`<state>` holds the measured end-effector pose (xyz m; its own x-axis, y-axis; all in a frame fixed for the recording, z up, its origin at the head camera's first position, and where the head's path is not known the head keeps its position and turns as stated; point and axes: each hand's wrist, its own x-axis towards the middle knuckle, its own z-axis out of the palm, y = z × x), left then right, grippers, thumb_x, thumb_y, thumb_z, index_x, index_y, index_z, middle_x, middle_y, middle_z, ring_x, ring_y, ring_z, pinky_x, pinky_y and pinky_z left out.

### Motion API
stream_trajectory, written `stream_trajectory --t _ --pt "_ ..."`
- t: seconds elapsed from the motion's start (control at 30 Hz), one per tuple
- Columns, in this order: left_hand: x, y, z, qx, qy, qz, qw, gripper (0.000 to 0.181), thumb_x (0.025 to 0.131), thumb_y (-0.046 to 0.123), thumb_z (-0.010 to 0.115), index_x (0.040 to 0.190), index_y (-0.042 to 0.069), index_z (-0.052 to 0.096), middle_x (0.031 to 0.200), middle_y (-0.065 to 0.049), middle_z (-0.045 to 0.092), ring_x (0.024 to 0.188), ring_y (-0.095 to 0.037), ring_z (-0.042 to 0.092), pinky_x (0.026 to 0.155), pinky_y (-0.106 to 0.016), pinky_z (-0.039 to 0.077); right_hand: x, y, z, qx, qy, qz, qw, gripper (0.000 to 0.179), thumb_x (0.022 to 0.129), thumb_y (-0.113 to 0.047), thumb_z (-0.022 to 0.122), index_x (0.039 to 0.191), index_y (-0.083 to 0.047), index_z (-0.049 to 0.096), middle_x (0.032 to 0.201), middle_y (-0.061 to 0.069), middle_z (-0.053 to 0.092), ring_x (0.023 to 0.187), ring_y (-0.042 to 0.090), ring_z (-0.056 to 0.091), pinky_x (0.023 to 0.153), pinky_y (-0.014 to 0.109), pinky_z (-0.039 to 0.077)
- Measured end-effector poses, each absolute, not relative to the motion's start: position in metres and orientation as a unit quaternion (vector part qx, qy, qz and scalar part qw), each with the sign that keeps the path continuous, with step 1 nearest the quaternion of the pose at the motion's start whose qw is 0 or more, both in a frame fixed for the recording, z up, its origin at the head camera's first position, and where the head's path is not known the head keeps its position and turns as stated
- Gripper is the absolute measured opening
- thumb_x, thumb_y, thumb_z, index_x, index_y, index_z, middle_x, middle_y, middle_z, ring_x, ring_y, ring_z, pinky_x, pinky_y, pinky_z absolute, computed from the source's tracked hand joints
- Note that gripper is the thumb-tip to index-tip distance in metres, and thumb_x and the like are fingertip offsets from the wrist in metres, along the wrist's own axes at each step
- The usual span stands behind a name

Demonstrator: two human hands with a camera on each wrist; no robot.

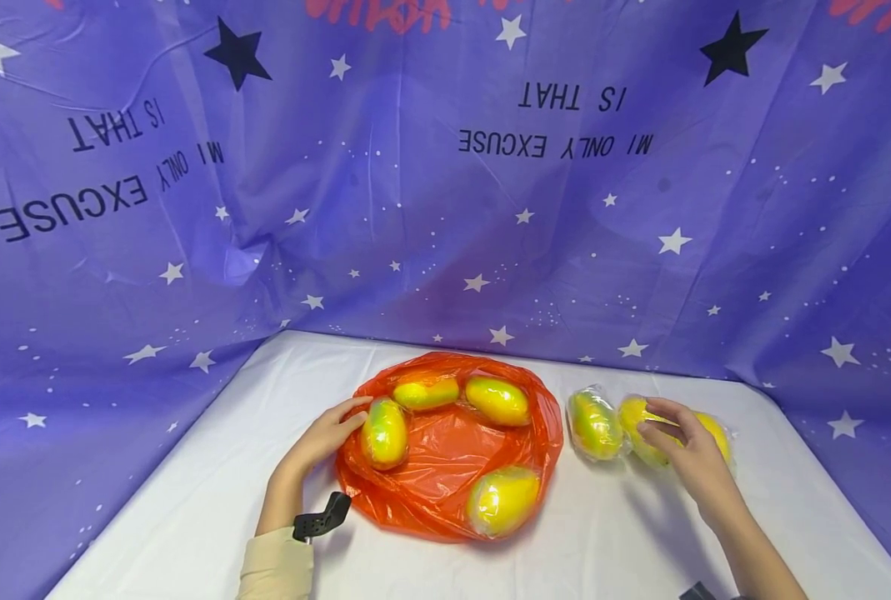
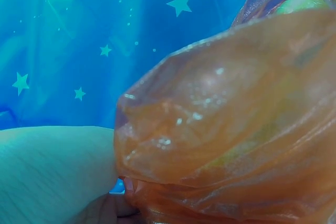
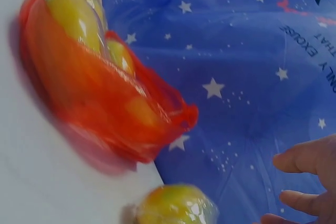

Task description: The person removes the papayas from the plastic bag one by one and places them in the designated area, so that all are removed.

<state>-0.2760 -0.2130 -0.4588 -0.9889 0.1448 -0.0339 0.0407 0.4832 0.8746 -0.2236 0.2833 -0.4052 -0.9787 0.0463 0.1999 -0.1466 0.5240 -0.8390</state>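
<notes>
A red plastic bag lies spread open on the table with several yellow-green mangoes in clear wrap in it, among them a left one and a front one. My left hand holds the bag's left rim beside the left mango; the bag hides part of its fingers in the left wrist view. To the right of the bag, three wrapped mangoes stand in a row: the nearest to it, a middle one and a right one. Over the last two hovers my right hand, fingers spread and holding nothing.
A white cloth covers the table. Purple sheeting with stars and lettering hangs behind and at both sides, close to the table's edges. A black wrist mount sits on the left forearm near the bag's rim.
</notes>
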Motion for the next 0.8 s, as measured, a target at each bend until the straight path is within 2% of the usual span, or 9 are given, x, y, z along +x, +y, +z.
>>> stream_trajectory --t 0.27,0.43,0.6,0.8 --pt "-0.276 -0.213 -0.459 0.058 0.859 0.507 0.046 0.043 0.101 0.022 0.051 0.140 0.004 0.049 0.144 -0.024 0.043 0.136 -0.044 0.030 0.110 -0.060 0.021 -0.224 0.264 -0.406 0.084 -0.845 0.521 0.091 0.048 0.097 -0.022 0.060 0.136 0.002 0.045 0.129 0.012 0.050 0.103 -0.002 0.053 0.082 0.011 0.047" --pt "-0.275 -0.212 -0.459 0.054 0.861 0.504 0.048 0.042 0.101 0.022 0.050 0.140 0.004 0.049 0.144 -0.025 0.042 0.136 -0.045 0.030 0.109 -0.062 0.021 -0.226 0.251 -0.408 0.091 -0.839 0.532 0.073 0.047 0.097 -0.023 0.061 0.134 0.002 0.047 0.136 0.014 0.044 0.106 0.001 0.054 0.084 0.012 0.046" --pt "-0.274 -0.212 -0.458 0.049 0.862 0.501 0.049 0.042 0.101 0.021 0.050 0.140 0.005 0.049 0.144 -0.024 0.042 0.136 -0.045 0.030 0.109 -0.062 0.021 -0.227 0.235 -0.406 0.087 -0.836 0.539 0.054 0.049 0.096 -0.025 0.062 0.135 0.000 0.048 0.135 0.015 0.049 0.111 0.011 0.054 0.085 0.013 0.046" --pt "-0.274 -0.212 -0.457 0.052 0.862 0.502 0.050 0.042 0.101 0.022 0.050 0.140 0.005 0.049 0.145 -0.025 0.041 0.136 -0.045 0.029 0.109 -0.063 0.020 -0.231 0.216 -0.406 0.106 -0.803 0.585 0.033 0.046 0.094 -0.017 0.064 0.134 0.000 0.049 0.132 0.018 0.051 0.112 0.019 0.055 0.083 0.023 0.053"
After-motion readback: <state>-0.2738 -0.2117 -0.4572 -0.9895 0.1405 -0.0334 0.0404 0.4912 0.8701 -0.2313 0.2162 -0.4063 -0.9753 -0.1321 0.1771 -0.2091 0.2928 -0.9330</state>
